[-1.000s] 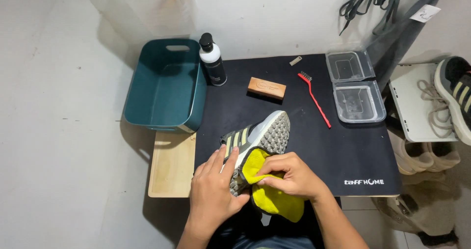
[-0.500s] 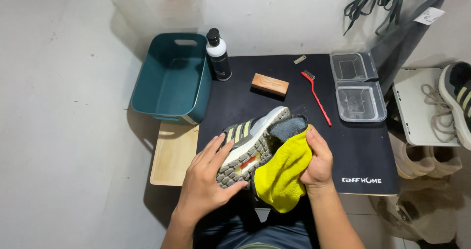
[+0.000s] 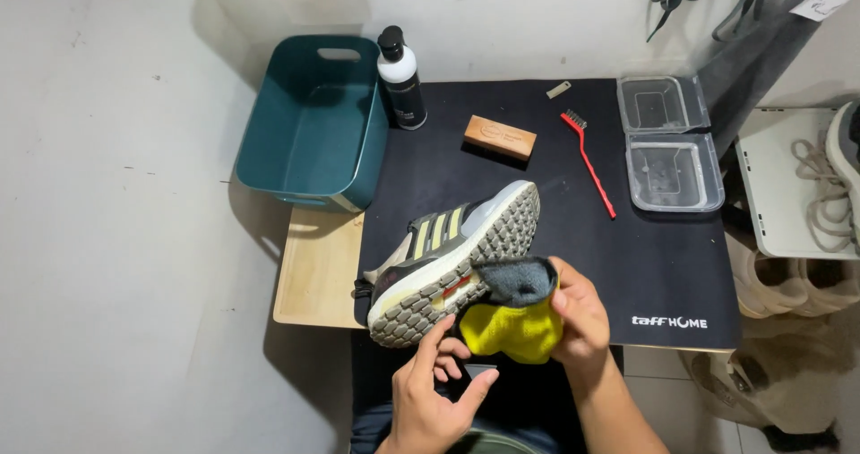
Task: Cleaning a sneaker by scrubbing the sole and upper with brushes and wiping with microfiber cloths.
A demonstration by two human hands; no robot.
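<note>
— What does the person wear on the arms?
— Nothing: bare forearms, no sleeves, watch or rings on the left hand (image 3: 430,398) or right hand (image 3: 580,321).
— And below the hands?
— Dark clothing.

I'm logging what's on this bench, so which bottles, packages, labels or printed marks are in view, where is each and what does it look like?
Bottle: back of mat, beside teal bin; white body, black cap, dark label.
Wooden block: mid-back of mat; tan, oval stamped mark.
Mat: black; white printed mark near its front right corner.
Clear containers: right back of mat; two joined empty tubs, unlabelled.
Tag: top right, on hanging grey cloth; white paper.
No screens.
</note>
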